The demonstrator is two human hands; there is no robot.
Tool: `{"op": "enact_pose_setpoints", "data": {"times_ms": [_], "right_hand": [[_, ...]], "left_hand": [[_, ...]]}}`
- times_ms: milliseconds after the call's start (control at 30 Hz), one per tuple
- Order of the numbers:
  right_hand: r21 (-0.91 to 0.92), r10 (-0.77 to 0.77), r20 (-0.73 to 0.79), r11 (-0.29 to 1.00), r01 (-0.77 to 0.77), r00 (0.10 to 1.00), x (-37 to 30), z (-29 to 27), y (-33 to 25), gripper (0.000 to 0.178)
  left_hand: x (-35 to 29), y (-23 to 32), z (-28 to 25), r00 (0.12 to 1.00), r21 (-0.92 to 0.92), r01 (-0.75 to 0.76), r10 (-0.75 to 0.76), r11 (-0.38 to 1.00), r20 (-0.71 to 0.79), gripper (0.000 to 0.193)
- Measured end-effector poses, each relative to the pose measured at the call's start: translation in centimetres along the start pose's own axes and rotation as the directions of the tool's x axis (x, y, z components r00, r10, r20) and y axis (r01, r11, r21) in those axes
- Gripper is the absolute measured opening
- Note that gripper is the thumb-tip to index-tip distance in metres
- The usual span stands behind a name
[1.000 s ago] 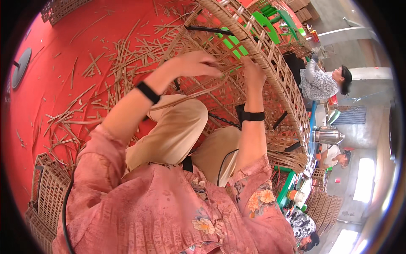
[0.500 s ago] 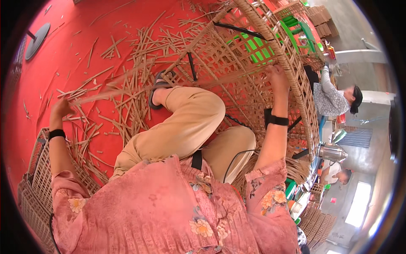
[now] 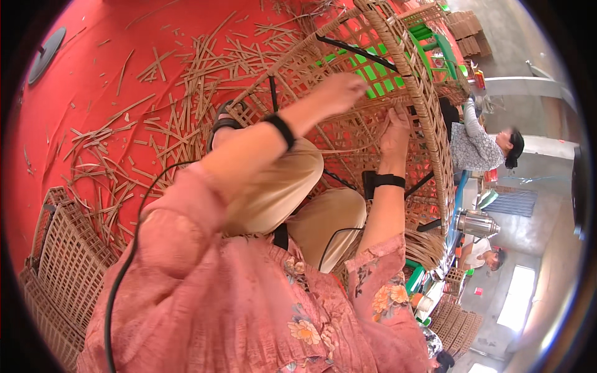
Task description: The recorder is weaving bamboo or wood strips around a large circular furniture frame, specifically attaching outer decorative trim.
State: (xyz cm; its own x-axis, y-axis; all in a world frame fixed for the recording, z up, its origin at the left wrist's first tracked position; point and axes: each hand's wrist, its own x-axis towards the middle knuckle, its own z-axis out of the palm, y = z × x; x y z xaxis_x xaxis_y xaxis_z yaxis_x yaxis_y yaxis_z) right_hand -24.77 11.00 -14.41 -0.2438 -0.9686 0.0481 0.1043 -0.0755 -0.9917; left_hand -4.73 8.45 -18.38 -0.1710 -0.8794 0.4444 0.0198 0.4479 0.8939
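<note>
A large open-lattice basket (image 3: pixel 438 149) woven of brown strips, with a thick wrapped rim and black struts, stands tilted in front of me on the right. My right hand (image 3: pixel 395 130) is at its lattice just inside the rim, thumb and fingers closed on a thin brown weaving strip (image 3: pixel 339 150). The strip loops away to the left over my knee. My left hand (image 3: pixel 341 92) is in front of the lattice, just left of my right hand. Its fingers look curled but are smeared by motion; whether they hold anything is not clear.
Cut strip scraps (image 3: pixel 186 105) litter the red floor covering (image 3: pixel 81 74). Stacked lattice panels (image 3: pixel 68 267) stand at the lower left. Beyond the basket are a green chair (image 3: pixel 444 53), a metal flask (image 3: pixel 477 222) and a co-worker in a grey patterned top (image 3: pixel 476 146). A dark cable crosses my left arm.
My left hand has swung from the far left, where a strip was stretched between both hands, across to the basket. My right hand stays at the lattice. The strip now hangs slack in a loop.
</note>
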Motion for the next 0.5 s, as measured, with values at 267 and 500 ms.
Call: {"op": "enact_pose_setpoints", "data": {"times_ms": [267,500], "right_hand": [[-0.016,-0.038,-0.069,0.999,0.037,0.997,-0.4,0.8,-0.8,0.023],[-0.885,-0.487,-0.202,0.462,0.054,0.850,-1.8,3.3,-0.7,0.025]], "left_hand": [[2.9,2.0,8.6,0.988,0.003,0.137,-0.136,0.991,-0.066,0.025],[3.0,0.6,8.5,0.992,-0.224,0.114,-0.123,0.968,-0.028,0.022]]}}
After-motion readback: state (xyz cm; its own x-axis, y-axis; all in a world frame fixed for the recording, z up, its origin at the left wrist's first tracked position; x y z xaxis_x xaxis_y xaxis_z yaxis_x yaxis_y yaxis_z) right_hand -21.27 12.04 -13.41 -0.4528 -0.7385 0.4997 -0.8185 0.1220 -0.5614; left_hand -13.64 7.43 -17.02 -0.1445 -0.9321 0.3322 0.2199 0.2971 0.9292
